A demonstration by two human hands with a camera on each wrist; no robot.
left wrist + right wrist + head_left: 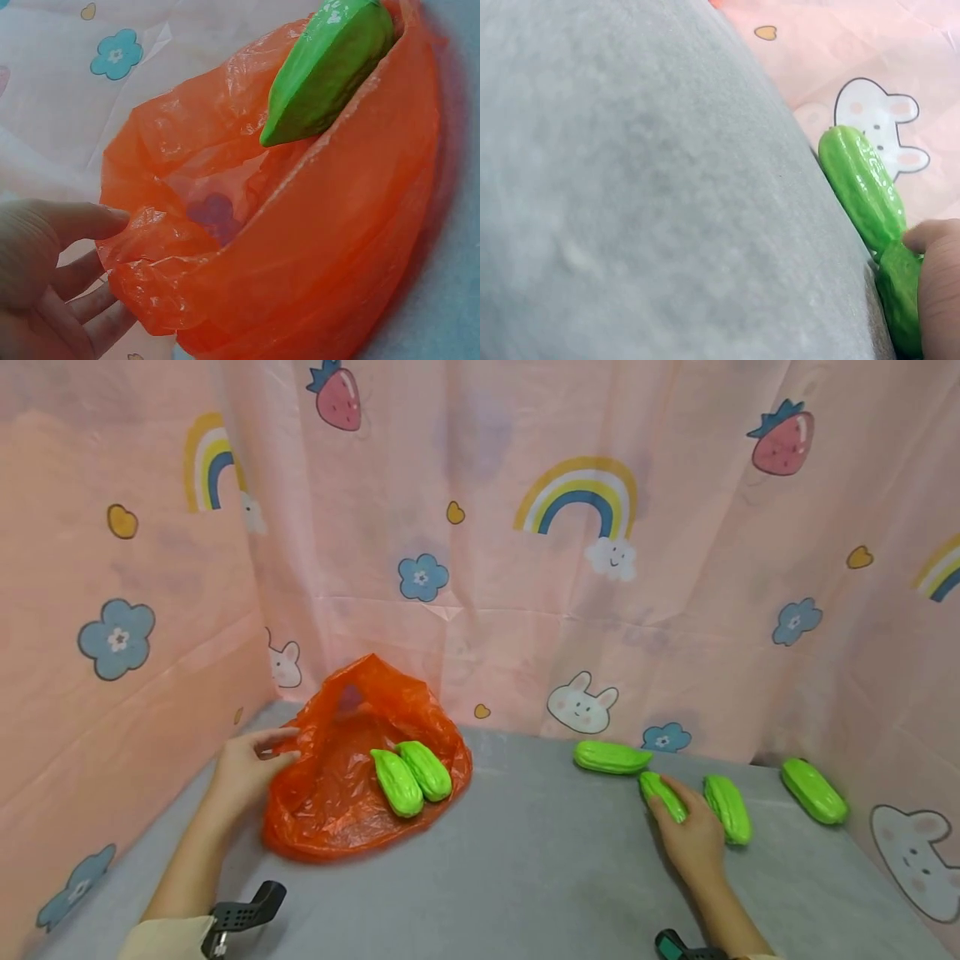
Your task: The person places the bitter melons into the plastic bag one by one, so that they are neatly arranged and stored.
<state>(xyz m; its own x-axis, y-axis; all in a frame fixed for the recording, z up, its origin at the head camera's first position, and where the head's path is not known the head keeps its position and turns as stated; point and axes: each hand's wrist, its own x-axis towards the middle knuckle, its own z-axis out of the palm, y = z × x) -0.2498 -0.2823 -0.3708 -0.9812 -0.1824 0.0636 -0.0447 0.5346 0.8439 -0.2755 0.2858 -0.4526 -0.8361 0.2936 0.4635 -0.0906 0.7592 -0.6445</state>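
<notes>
An orange-red plastic bag [330, 802] lies with its mouth spread on the left of the table. Two bright green, ridged gourds [398, 783] rest side by side at the bag's right side; the left wrist view shows one gourd [326, 75] at the bag's mouth. My left hand [243, 768] pinches the bag's left rim, thumb on one face and fingers behind the film. On the right, my right hand [693, 835] grips another gourd [662, 797] by its sides, low at the table. In the right wrist view, fingers partly cover this gourd [900, 300].
A gourd [611, 757] lies just behind the gripped one, along the back edge. To the right of my right hand are another gourd [727, 810] and, farther right, one more gourd [814, 791]. A pink printed curtain [495, 643] encloses the grey table [510, 868].
</notes>
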